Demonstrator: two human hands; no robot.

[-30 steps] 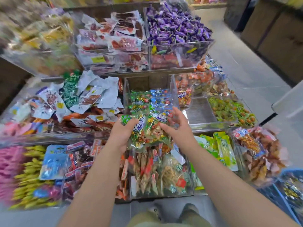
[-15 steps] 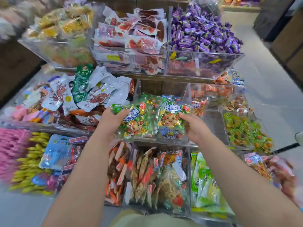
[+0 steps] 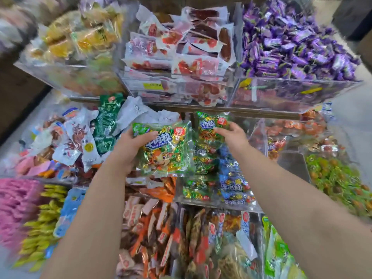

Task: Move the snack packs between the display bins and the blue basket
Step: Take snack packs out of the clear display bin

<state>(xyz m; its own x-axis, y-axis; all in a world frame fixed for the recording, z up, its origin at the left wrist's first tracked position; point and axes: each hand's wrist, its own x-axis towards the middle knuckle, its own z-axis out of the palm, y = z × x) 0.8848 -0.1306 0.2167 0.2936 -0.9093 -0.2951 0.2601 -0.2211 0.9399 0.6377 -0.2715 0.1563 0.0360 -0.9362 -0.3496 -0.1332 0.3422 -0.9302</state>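
My left hand [image 3: 131, 147] grips a green beef-cube snack pack [image 3: 164, 153] by its left side, held flat over the front of a clear middle-shelf bin [image 3: 211, 200]. My right hand [image 3: 233, 135] holds a second green snack pack [image 3: 211, 125] by its right edge, upright at the back of that same bin. Under both packs lie more green and blue packs [image 3: 231, 184] of the same kind. The blue basket is out of view.
Clear bins surround this one: white and green pouches [image 3: 104, 125] to the left, red sausage packs [image 3: 181, 55] and purple candies [image 3: 291, 47] on the upper shelf, green-orange sweets [image 3: 338, 178] to the right, orange and brown packs [image 3: 171, 238] below.
Both hands have carried the green packs up and forward over the middle bin and moved apart, one pack in each. The view has closed in on the shelf; the basket has left the frame.
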